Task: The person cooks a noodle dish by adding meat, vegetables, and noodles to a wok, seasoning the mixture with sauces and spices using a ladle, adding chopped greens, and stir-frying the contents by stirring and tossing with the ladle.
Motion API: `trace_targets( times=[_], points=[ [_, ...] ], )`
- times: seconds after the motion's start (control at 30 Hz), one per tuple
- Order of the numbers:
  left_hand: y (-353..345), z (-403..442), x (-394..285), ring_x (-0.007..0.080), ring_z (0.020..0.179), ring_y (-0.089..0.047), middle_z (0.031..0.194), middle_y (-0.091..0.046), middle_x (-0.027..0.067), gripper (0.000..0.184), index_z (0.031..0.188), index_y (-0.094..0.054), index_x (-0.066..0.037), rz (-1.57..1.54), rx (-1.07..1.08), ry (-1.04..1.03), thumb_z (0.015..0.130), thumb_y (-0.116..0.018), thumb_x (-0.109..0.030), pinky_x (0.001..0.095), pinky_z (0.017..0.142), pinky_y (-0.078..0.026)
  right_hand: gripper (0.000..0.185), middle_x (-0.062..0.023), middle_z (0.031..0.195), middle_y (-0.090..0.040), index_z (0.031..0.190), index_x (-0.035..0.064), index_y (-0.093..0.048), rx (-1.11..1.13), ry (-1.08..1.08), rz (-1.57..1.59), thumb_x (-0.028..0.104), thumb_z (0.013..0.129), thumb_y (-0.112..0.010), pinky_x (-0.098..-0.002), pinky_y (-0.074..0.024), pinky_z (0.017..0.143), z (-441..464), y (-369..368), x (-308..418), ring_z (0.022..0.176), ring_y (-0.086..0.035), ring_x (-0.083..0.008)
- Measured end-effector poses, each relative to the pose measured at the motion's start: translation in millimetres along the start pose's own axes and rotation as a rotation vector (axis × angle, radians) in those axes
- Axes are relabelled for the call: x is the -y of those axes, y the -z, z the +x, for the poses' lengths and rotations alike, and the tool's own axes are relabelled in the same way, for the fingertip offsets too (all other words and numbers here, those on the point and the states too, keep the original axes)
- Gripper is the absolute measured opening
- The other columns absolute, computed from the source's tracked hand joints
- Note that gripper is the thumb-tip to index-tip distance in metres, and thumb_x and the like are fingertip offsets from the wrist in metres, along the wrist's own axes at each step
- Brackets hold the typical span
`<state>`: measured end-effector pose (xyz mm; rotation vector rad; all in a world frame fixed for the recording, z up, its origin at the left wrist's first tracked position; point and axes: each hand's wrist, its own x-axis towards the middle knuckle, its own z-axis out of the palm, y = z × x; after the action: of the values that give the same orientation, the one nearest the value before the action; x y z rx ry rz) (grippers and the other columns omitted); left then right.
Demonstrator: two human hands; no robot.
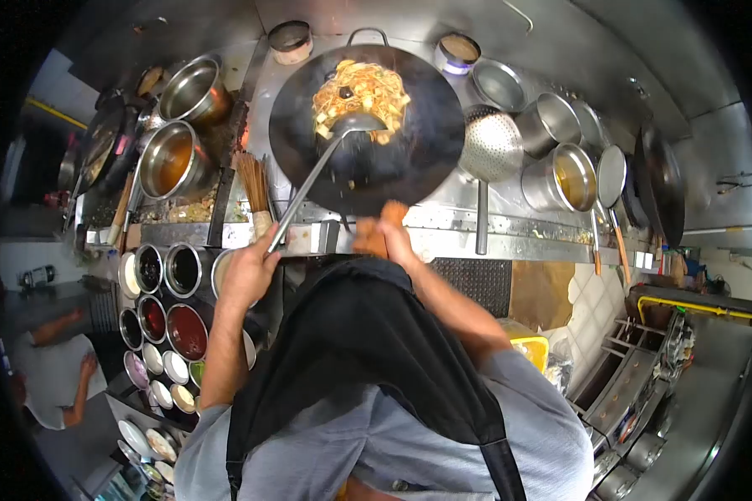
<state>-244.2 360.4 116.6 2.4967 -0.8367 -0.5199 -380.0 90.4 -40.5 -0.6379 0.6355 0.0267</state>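
My left hand (249, 274) is closed around the long metal handle of a wok ladle (311, 175). The ladle's bowl rests against the near side of a heap of noodles (361, 90) with pale chunks and dark pieces in it. The noodles lie in the far half of a large black wok (430, 159). At the wok's near rim, my right hand (399, 240) is closed on an orange-brown cloth (372, 237), slightly blurred. Whether a wok handle lies under the cloth is hidden.
A perforated skimmer (491, 146) lies right of the wok, near several steel pots (550, 123). Left are a bamboo brush (251, 179) and a pot of brown liquid (172, 163). Sauce containers (186, 330) stand by my left forearm. Another person (58, 367) is at far left.
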Motion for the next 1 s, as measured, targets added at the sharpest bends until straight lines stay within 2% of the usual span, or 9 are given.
trace_targets(
  times=[0.17, 0.23, 0.3, 0.47, 0.57, 0.6, 0.7, 0.83, 1.0],
  points=[
    [21.4, -12.9, -15.6, 0.0425, 0.091, -0.067, 0.095, -0.069, 0.0251, 0.056, 0.142, -0.056, -0.016, -0.014, 0.057, 0.024, 0.088, -0.071, -0.013, 0.0470, 0.078, -0.052, 0.028, -0.0201, 0.104, -0.067, 0.107, -0.0055, -0.061, -0.038, 0.019, 0.062, 0.012, 0.088, -0.048, -0.0445, -0.0609, 0.077, 10.4, 4.3, 9.2, 0.094, -0.070, -0.0325],
    [39.0, -10.1, -26.5, 0.0432, 0.092, -0.066, 0.098, -0.067, 0.0272, 0.054, 0.141, -0.056, -0.012, -0.014, 0.105, 0.044, 0.089, -0.071, -0.013, 0.0454, 0.081, -0.052, 0.028, -0.0195, 0.096, -0.070, 0.107, -0.0052, -0.060, -0.130, 0.036, 0.005, 0.014, 0.089, -0.050, -0.0368, -0.0548, 0.049, 24.6, -34.9, 57.3, 0.076, -0.072, -0.0302],
    [49.9, -2.4, -26.1, 0.0447, 0.085, -0.066, 0.091, -0.065, 0.0293, 0.054, 0.141, -0.056, -0.011, -0.011, 0.092, 0.011, 0.089, -0.070, -0.012, 0.0427, 0.078, -0.052, 0.028, -0.0173, 0.092, -0.071, 0.107, -0.0048, -0.059, -0.177, 0.033, -0.018, 0.015, 0.090, -0.049, -0.0308, -0.0451, 0.037, 47.6, -42.9, 80.4, 0.069, -0.071, -0.0275],
    [49.3, 32.6, -15.3, 0.0310, 0.102, -0.070, 0.117, -0.067, 0.0280, 0.054, 0.141, -0.054, -0.003, -0.119, 0.080, 0.046, 0.090, -0.068, -0.010, 0.0360, 0.093, -0.050, 0.034, -0.0151, 0.095, -0.072, 0.104, -0.0034, -0.066, -0.186, 0.010, -0.056, 0.024, 0.089, -0.051, -0.0274, -0.0363, 0.036, 94.4, -25.7, 81.8, 0.062, -0.064, -0.0219],
    [14.6, 77.9, 23.2, 0.0233, 0.088, -0.070, 0.109, -0.072, 0.0205, 0.053, 0.143, -0.053, -0.004, -0.253, -0.104, -0.099, 0.092, -0.067, -0.010, 0.0353, 0.083, -0.053, 0.036, -0.0156, 0.096, -0.072, 0.105, -0.0044, -0.065, -0.140, 0.023, -0.080, 0.024, 0.090, -0.050, -0.0270, -0.0371, 0.035, 111.8, -19.5, 83.0, 0.063, -0.065, -0.0208],
    [22.5, 86.5, -2.5, 0.0162, 0.068, -0.063, 0.095, -0.070, 0.0119, 0.056, 0.146, -0.050, -0.004, -0.287, -0.057, 0.060, 0.094, -0.066, -0.011, 0.0326, 0.064, -0.053, 0.036, -0.0155, 0.096, -0.072, 0.106, -0.0048, -0.064, -0.140, 0.036, -0.084, 0.024, 0.091, -0.049, -0.0272, -0.0375, 0.035, 119.2, -17.7, 83.2, 0.063, -0.066, -0.0208],
    [-35.4, 146.1, 28.3, 0.0236, 0.075, -0.069, 0.096, -0.072, 0.0217, 0.056, 0.146, -0.049, -0.003, -0.347, -0.189, 0.067, 0.093, -0.064, -0.014, 0.0356, 0.074, -0.055, 0.036, -0.0155, 0.097, -0.072, 0.109, -0.0056, -0.062, -0.148, 0.046, -0.098, 0.023, 0.092, -0.048, -0.0287, -0.0385, 0.033, 134.8, -6.8, 79.4, 0.066, -0.069, -0.0217],
    [-60.3, 153.0, 4.3, 0.0162, 0.047, -0.056, 0.069, -0.062, 0.0095, 0.060, 0.152, -0.041, -0.004, -0.473, -0.105, 0.200, 0.095, -0.059, -0.013, 0.0340, 0.047, -0.048, 0.033, -0.0144, 0.099, -0.073, 0.109, -0.0027, -0.062, -0.151, 0.025, -0.113, 0.021, 0.091, -0.049, -0.0287, -0.0379, 0.033, 142.5, -2.7, 78.8, 0.067, -0.069, -0.0221],
    [-44.0, 76.7, 12.6, 0.0158, 0.049, -0.056, 0.074, -0.062, 0.0088, 0.061, 0.152, -0.041, -0.005, -0.526, 0.127, 0.189, 0.094, -0.061, -0.013, 0.0327, 0.049, -0.048, 0.026, -0.0137, 0.099, -0.073, 0.105, 0.0011, -0.062, -0.221, 0.058, -0.137, 0.020, 0.091, -0.050, -0.0290, -0.0369, 0.034, 118.4, -20.3, 89.6, 0.068, -0.068, -0.0219]
  ],
)
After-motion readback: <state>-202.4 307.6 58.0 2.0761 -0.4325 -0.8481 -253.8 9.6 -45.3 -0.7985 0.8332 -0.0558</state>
